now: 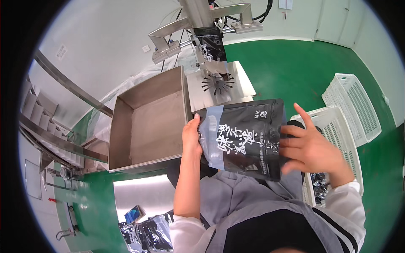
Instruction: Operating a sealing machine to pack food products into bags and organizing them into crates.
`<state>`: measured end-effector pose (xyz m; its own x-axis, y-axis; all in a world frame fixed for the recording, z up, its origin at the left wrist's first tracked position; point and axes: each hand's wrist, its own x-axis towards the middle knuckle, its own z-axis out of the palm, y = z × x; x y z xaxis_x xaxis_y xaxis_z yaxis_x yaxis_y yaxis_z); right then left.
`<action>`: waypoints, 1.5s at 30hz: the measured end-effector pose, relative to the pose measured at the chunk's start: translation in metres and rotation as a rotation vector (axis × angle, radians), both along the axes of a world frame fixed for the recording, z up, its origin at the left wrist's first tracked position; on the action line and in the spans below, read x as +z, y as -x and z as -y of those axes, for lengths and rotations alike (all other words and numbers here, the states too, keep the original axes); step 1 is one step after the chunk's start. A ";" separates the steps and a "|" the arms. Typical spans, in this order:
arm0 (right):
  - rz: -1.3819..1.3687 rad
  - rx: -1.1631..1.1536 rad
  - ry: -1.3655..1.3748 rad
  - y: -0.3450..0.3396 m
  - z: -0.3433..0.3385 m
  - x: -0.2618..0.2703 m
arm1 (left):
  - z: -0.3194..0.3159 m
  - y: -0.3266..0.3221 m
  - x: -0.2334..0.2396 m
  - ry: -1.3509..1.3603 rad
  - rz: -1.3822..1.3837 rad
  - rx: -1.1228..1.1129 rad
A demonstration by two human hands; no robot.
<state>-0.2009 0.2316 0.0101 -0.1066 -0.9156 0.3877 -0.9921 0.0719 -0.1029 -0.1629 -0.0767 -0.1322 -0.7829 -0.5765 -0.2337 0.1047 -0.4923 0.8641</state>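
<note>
My left hand grips the left end of a black printed stand-up pouch, thumb on its front face. The pouch lies tilted over my lap, with white writing and a clear strip bearing a barcode near the held end. At the opposite end my right hand is spread and slightly blurred, its fingertips at the pouch's edge; whether they reach behind or inside it is hidden. Beyond the pouch, a similar black pouch hangs under the steel spout of a filling machine, between its two side clamps.
A deep steel tray stands left of the pouch. Below the spout is a slotted steel plate. White plastic crates stand at right, the nearer holding black pouches. A phone and more pouches lie on a steel bench.
</note>
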 end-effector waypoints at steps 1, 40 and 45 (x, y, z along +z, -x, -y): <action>0.001 0.011 0.003 0.003 0.004 0.007 | 0.007 0.004 -0.011 -0.042 0.027 -0.084; 0.436 -0.495 0.066 0.280 0.269 -0.058 | 0.091 0.220 -0.074 0.981 -0.027 -0.132; 0.728 -0.347 0.038 0.221 0.241 -0.022 | 0.034 0.173 -0.055 0.973 -0.103 0.093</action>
